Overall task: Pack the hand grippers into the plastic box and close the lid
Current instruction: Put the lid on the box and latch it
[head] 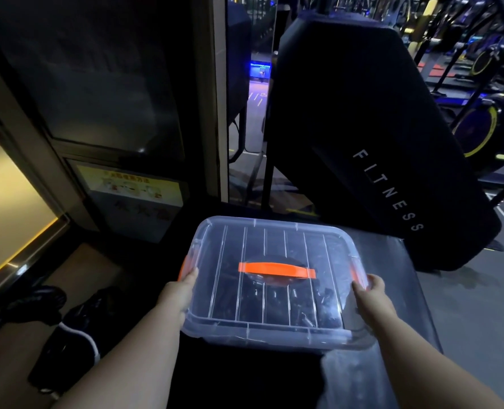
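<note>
Lid (236, 290) is already on the plastic box (274, 342), which sits on a grey surface (398, 276) right in front of me. Dark hand grippers (321, 302) show through the clear lid, so I judge packing done. My left hand (180, 290) clamps the box's left end, thumb on the lid rim by the left orange latch (186, 267). My right hand (369, 293) clamps the right end by the right orange latch (355, 268). Fingers are hidden down the sides. I can't tell if the latches are snapped; that's probably what's left. The orange handle (276, 270) lies flat. The black machine housing (389, 190) reads "FITNESS". Writing on the yellow notice (132, 184) is unreadable.
</note>
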Demonstrator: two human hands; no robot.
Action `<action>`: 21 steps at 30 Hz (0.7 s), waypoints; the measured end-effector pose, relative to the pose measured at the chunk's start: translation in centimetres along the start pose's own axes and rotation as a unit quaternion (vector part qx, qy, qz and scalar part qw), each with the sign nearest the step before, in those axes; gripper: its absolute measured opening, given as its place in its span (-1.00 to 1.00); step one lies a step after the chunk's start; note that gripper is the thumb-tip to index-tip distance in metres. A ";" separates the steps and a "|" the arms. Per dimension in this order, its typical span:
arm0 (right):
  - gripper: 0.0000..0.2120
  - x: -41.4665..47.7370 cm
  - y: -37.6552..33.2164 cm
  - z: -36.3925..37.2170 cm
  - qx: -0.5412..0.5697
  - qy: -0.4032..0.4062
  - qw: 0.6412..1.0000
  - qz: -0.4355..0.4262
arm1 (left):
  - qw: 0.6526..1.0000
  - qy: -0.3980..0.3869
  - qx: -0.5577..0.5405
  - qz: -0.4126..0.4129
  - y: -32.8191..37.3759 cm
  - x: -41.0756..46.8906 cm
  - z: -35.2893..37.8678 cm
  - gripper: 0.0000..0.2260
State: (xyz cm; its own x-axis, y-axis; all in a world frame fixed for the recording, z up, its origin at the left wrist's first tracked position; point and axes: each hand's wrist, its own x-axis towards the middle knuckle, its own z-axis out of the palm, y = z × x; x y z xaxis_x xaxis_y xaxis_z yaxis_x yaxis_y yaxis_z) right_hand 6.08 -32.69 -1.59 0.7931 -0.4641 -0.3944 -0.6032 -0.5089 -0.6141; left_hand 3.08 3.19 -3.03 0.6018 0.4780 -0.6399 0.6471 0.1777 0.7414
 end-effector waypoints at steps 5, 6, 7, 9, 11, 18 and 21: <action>-0.44 0.1 -0.2 0.0 -0.008 0.007 1.000 0.003 | 0.991 0.086 -0.009 0.098 -0.2 -0.6 0.4 -0.64; -0.44 0.1 -0.2 -0.1 -0.013 0.010 1.000 0.003 | 0.990 0.094 -0.002 0.104 -0.2 -0.8 0.5 -0.66; -0.45 0.0 -0.2 -0.1 -0.016 0.015 1.000 0.002 | 0.989 0.101 0.012 0.109 -0.2 -1.0 0.5 -0.67; -0.46 0.0 -0.2 -0.1 -0.025 0.025 0.999 0.004 | 0.986 0.110 0.048 0.119 -0.2 -1.4 0.6 -0.69; -0.47 -0.1 -0.3 -0.1 -0.043 0.028 0.999 0.001 | 0.979 0.124 0.094 0.131 -0.3 -1.5 0.5 -0.69; -0.49 -0.3 -0.2 -0.1 -0.049 0.028 0.998 -0.005 | 0.940 0.182 0.215 0.193 -0.3 -2.4 0.5 -0.74; -0.51 -0.6 -0.3 -0.2 -0.031 0.024 0.999 -0.011 | 0.937 0.185 0.224 0.194 -0.4 -2.3 0.6 -0.73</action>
State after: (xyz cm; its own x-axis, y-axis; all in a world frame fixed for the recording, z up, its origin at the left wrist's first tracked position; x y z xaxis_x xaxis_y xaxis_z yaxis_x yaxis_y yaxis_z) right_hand 5.78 -32.41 -1.07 0.8017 -0.4858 -0.3484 -0.5917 -0.5617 -0.5783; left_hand 1.71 1.51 -1.91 0.6828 0.7116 -0.1652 0.5946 -0.4100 0.6916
